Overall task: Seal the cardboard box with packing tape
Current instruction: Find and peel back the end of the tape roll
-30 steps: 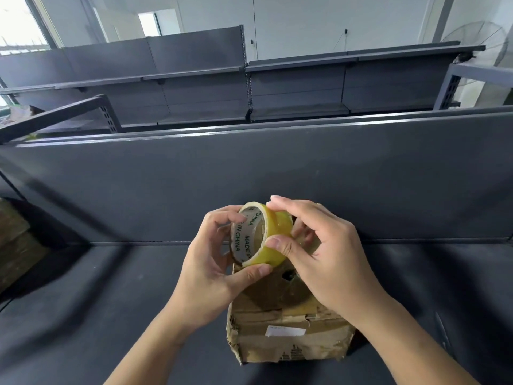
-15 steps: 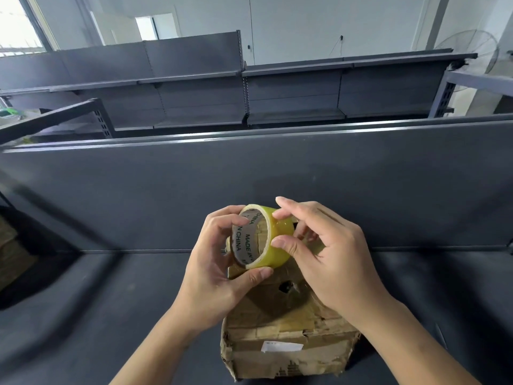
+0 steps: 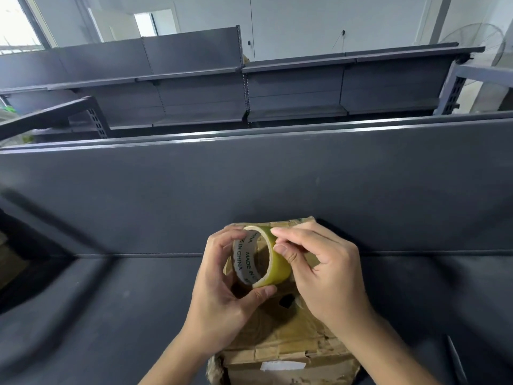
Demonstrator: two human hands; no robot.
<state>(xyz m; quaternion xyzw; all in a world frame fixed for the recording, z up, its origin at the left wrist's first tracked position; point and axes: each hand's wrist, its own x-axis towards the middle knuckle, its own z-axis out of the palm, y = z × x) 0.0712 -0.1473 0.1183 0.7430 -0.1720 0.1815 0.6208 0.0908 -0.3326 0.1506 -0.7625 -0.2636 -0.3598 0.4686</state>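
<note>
A worn brown cardboard box (image 3: 288,337) with a white label and a dark hole in its top sits on the dark grey shelf (image 3: 97,315) right in front of me. Above the box I hold a roll of yellowish clear packing tape (image 3: 273,259), its white core printed "MADE IN CHINA". My left hand (image 3: 222,290) grips the roll from the left, thumb under its lower rim. My right hand (image 3: 322,273) pinches at the roll's outer face with thumb and forefinger. No loose tape end shows.
The shelf's dark back panel (image 3: 249,190) rises just behind the box. Beyond it stand more grey shelving units (image 3: 277,87). A fan (image 3: 477,43) is at the far right. Brown cartons (image 3: 8,259) show at the left edge.
Both hands and the roll have come lower and closer to the box top. The view has tipped, so more of the box's far edge shows. My right thumb and forefinger now pinch the roll's face.
</note>
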